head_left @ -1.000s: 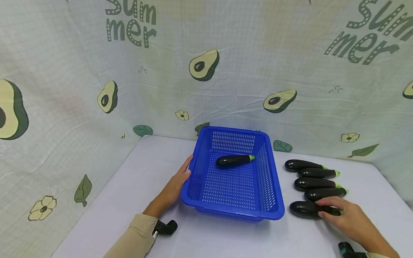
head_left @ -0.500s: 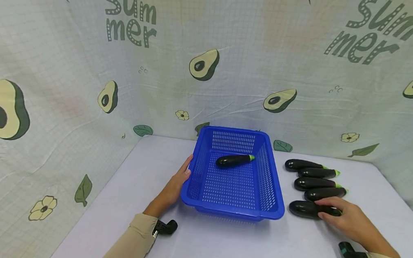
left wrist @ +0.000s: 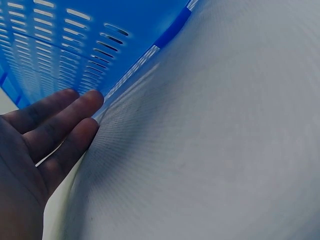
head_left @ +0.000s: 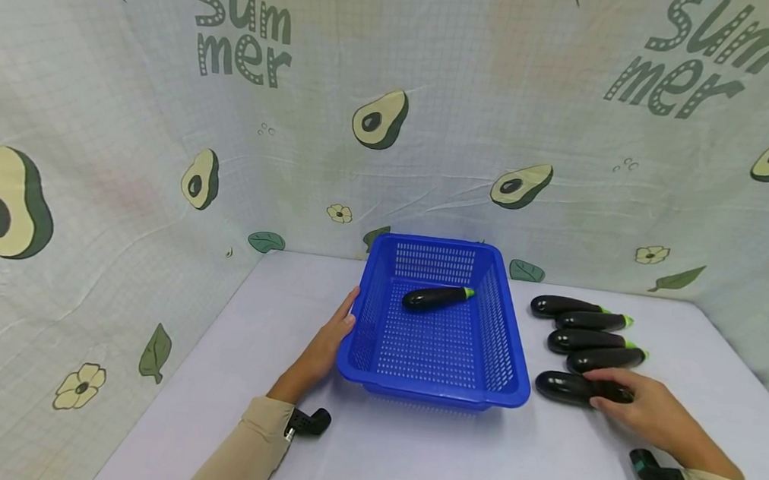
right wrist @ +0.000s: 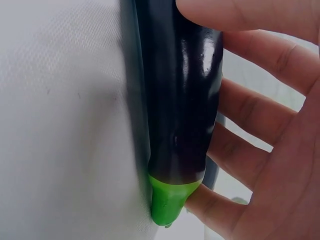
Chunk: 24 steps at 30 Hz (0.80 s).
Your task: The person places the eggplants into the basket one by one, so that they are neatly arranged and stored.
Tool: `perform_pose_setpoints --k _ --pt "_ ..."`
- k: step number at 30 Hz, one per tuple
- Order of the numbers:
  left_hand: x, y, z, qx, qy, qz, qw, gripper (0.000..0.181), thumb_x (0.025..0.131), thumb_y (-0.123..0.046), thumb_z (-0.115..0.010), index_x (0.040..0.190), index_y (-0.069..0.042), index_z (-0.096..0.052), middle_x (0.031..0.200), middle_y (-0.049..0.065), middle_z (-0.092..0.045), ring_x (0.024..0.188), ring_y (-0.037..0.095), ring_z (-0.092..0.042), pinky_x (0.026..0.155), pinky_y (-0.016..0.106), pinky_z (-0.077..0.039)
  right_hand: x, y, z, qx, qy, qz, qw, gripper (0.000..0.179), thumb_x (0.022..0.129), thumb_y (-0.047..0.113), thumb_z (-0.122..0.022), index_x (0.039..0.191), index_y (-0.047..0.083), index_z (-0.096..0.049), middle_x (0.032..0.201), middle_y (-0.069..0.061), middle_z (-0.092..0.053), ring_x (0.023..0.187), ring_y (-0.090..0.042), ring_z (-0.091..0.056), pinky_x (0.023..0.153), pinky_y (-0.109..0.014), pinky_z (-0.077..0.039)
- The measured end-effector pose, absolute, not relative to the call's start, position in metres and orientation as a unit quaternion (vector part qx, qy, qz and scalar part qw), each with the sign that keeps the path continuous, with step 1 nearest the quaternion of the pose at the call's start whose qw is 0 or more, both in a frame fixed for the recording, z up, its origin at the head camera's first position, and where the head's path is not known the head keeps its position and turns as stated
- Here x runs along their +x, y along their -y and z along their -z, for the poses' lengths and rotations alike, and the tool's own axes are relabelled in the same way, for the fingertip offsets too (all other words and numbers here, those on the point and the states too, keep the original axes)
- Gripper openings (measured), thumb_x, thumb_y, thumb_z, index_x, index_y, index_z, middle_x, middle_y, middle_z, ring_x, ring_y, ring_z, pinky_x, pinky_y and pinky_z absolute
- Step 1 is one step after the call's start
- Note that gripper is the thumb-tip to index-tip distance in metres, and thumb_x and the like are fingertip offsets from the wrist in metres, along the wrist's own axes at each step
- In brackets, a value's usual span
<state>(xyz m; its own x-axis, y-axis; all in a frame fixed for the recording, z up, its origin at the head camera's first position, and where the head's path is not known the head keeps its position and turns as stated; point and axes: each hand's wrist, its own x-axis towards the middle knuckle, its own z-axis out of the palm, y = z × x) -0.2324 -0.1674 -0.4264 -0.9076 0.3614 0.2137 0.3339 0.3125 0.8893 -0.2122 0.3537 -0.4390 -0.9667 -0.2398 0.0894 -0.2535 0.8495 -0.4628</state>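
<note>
A blue plastic basket (head_left: 426, 393) with slotted walls stands on the table, and one dark eggplant (head_left: 436, 299) with a green stem end lies inside it. My left hand (head_left: 321, 350) rests against the basket's left side; in the left wrist view its fingers (left wrist: 65, 112) reach out nearly straight to the slotted wall. At the right, my right hand (head_left: 651, 412) holds the nearest eggplant (head_left: 562, 387) between thumb and fingers. The right wrist view shows that eggplant (right wrist: 180, 100) lying along the white surface, with its green end (right wrist: 167, 202) towards the little finger.
Several other eggplants (head_left: 590, 342) lie in a loose column just beyond my right hand, to the right of the basket. The table (head_left: 406, 463) has a white cover. A cloth (head_left: 441, 62) printed with avocados hangs behind it and at the sides.
My right hand and the eggplant in it have shifted very slightly to the left. The left hand and the basket have stayed where they were.
</note>
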Motion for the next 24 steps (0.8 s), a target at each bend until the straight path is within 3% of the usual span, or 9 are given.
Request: perform_pose_setpoints --k 24 --pt "-0.232 0.1666 0.4249 0.205 -0.816 -0.541 0.015 0.058 0.11 -0.03 -0.024 0.163 -0.015 -0.006 0.167 0.004 -0.009 0.152 0.024 -0.011 0.12 0.05 -0.013 -0.2123 -0.3498 0.4388 0.133 0.963 -0.235 0.003 0.052 0.081 0.028 -0.084 0.125 0.007 -0.068 0.127 -0.031 -0.06 0.115 -0.056 -0.054 0.087 -0.07 -0.043"
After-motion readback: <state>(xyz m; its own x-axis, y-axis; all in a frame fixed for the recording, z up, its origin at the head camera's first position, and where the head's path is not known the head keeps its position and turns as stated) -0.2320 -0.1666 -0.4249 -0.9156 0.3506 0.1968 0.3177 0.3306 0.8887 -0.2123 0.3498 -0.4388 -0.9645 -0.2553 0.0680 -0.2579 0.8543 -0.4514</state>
